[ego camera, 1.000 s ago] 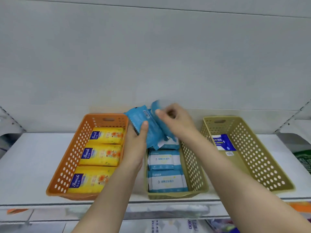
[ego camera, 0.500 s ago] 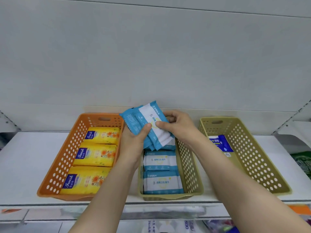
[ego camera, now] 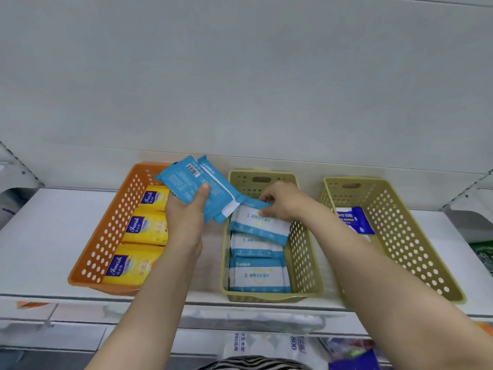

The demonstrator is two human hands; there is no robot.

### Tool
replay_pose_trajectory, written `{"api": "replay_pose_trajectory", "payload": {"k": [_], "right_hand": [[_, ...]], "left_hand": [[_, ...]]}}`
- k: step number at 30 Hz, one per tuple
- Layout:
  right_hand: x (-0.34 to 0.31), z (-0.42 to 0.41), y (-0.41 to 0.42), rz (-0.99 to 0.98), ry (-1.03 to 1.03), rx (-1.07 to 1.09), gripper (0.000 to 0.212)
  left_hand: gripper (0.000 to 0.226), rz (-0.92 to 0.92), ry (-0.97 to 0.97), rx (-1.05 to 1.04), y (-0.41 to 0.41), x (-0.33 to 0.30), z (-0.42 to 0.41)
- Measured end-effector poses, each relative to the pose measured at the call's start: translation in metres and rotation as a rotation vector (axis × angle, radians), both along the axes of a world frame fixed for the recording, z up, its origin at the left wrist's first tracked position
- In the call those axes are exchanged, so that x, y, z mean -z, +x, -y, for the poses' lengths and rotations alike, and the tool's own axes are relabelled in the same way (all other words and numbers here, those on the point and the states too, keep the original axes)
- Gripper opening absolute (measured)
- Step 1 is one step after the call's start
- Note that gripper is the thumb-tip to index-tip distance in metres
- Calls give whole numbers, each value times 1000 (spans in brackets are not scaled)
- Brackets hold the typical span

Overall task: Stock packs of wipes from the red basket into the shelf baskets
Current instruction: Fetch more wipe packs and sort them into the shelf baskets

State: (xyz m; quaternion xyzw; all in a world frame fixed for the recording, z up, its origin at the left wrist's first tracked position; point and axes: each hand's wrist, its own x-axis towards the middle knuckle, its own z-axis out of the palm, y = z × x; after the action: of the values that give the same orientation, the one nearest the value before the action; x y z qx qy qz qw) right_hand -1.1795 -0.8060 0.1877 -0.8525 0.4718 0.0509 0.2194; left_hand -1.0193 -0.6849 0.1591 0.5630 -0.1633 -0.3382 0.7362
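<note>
Head view, one white shelf [ego camera: 37,236] carrying three perforated baskets in a row. The left hand [ego camera: 186,212] is gripping a fanned stack of blue wipe packs [ego camera: 197,188], thumb pressing on the top face and the fingers curling underneath; the stack is sitting above the gap between the orange basket [ego camera: 106,231] and the middle tan basket [ego camera: 301,252], at about 11 o'clock from the middle basket's centre. The top pack is showing its back: solid blue, small white print, a barcode near the far edge. The packs beneath it are showing a white panel at the near edge. The right hand [ego camera: 282,201] is pinching the far edge of one blue-and-white pack [ego camera: 260,225] with curled fingers; this pack is lying tilted in the far half of the middle tan basket, overlapping the pack behind it toward 6 o'clock. It is showing a white centre panel with blue bands on both long sides and small blue print. Two more packs of the same design [ego camera: 257,273] are lying flat in the near part of that basket. The orange basket, at 9 o'clock, is holding three yellow packs [ego camera: 144,225] with dark blue labels. The right tan basket [ego camera: 416,249], at 3 o'clock, is holding one dark blue pack [ego camera: 354,220] near its far end.
</note>
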Motion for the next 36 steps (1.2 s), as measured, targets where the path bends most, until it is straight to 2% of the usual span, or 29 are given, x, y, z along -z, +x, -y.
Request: {"api": "replay_pose_trajectory", "payload": {"k": [5,8,12,17,22,23,25,27,29,32,36], "right_hand": [[32,-1,13,-100,66,-41,43],[47,1,7,-148,90,-46,42],[51,7,0,-53,92,-30,41],[63,3,4,-93,113,-88,46],[68,-1,2,-43,-16,-29,47],[66,-2,1,11,-56,27,47],[53,-1,0,306,-64,218,40],[28,-4,1,705,142,436,35],[2,-11,5,928,441,478,38],[-13,-25,13,943,636,361,46],[-10,-28,15,1006,583,467,36]], "left_hand": [[39,18,4,30,1,-1,-7],[40,33,11,33,3,-2,-11],[39,35,9,43,3,-2,-12],[39,36,6,72,-1,-5,-9],[38,32,7,98,-6,-5,-5],[38,26,7,101,-7,-5,-5],[37,22,6,121,-10,-6,-5],[36,21,5,155,-13,-8,-6],[38,35,13,199,-17,-11,-6],[46,111,30,291,-26,-15,-4],[37,84,33,352,-32,-17,-5]]}}
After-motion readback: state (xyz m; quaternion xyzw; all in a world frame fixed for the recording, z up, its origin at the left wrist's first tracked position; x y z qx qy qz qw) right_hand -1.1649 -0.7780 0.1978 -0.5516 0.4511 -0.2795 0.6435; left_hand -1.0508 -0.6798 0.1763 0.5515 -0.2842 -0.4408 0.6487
